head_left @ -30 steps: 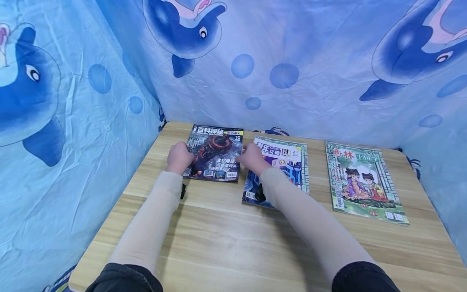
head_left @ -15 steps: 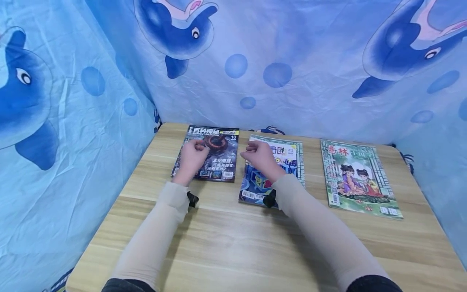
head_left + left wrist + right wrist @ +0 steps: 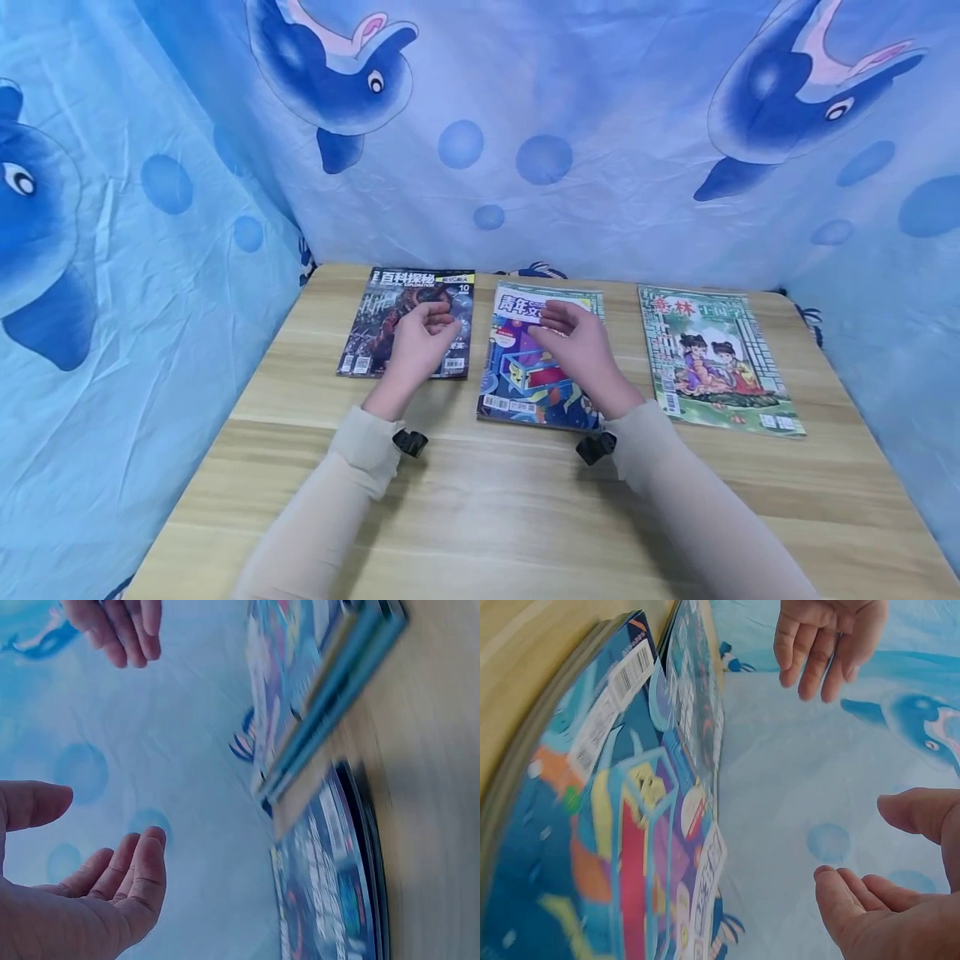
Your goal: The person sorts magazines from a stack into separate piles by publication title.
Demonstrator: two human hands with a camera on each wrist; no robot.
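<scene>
My left hand [image 3: 422, 346] hovers over the dark magazine [image 3: 363, 329] at the left, holding nothing. In the left wrist view its fingers [image 3: 146, 881] are loosely bent, with the thumb apart from them. My right hand [image 3: 581, 346] is raised above the blue and purple magazine [image 3: 517, 379] in the middle, also holding nothing. The right wrist view shows its thumb and fingers [image 3: 836, 900] spread apart, well off the magazine's cover. Part of each magazine is covered by the hand above it. The middle one lies on other magazines, whose stacked edges show in the left wrist view.
A green magazine [image 3: 723, 367] with two cartoon figures lies at the right of the wooden table [image 3: 480, 517]. Blue cloth [image 3: 600, 225] printed with dolphins hangs behind the table and along its sides.
Both hands have let go of the dark magazine's sides, lifted and drawn back toward me. The right hand has also shifted right, over the middle magazine. The head view has shifted slightly.
</scene>
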